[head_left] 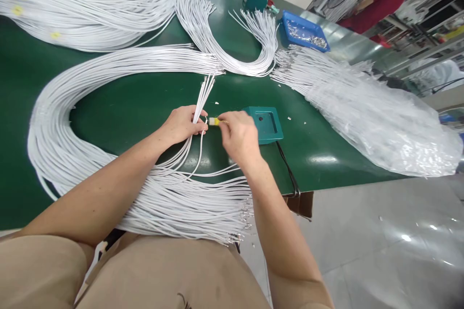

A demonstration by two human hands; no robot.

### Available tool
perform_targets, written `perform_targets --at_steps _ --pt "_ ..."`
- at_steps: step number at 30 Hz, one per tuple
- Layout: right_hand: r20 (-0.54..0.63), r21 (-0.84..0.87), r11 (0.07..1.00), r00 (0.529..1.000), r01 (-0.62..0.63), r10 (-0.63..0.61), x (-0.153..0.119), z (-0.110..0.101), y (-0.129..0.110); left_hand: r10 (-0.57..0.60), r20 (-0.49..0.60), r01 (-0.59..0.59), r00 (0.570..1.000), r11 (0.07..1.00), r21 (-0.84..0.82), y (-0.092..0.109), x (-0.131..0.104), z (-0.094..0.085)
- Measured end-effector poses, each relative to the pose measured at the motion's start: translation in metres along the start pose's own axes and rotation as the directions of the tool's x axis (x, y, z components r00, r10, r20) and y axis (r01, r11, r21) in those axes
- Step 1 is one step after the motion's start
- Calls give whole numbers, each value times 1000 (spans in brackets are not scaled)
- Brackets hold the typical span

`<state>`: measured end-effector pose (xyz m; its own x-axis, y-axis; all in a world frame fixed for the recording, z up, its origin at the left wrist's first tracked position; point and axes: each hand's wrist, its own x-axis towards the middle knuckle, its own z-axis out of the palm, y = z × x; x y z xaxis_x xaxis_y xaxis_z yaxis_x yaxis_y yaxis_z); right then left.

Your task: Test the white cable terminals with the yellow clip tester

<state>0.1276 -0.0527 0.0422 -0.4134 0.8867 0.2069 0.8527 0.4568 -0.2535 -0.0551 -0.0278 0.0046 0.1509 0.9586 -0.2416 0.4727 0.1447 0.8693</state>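
Note:
Between the thumb and fingers of my left hand [181, 124] a small bunch of white cables [203, 97] is gripped, their ends pointing up and slightly right. One cable stands apart, its end at my left fingertips. Just to the right, my right hand [239, 136] pinches a small yellow-and-white piece [214, 121], whose exact kind I cannot make out. The piece's pale end faces the separate cable end; whether they touch is unclear. Below both hands, a thick loop of white cables [188, 203] crosses the table, with metal-tipped ends at its right.
A green device with a recessed top [278, 130] sits beside my right hand, its black cord hanging over the table edge. Beyond lie more cable bundles [253, 65], a blue tray [306, 31] of small metal parts and plastic-wrapped cables [377, 106]. A person in red [380, 9] is at upper right.

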Motion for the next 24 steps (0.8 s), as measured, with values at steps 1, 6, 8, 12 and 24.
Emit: perform_targets --at_steps 1,6,8,12,24 --pt "54 18 998 996 67 -68 -6 2 -9 2 -1 -2 1000 1000 -11 1 0 -2" --pt "199 6 922 903 388 -382 -31 18 -44 19 64 -6 998 979 -205 11 -7 -5" --pt "209 -32 916 899 399 -384 -37 20 -50 37 97 -8 995 958 -287 13 -10 -3" --pt "258 -49 933 907 356 -332 -41 15 -55 32 95 10 995 914 -405 13 -12 1" --pt "528 11 997 846 75 -69 -68 11 -71 33 121 34 992 861 -507 17 -14 1"
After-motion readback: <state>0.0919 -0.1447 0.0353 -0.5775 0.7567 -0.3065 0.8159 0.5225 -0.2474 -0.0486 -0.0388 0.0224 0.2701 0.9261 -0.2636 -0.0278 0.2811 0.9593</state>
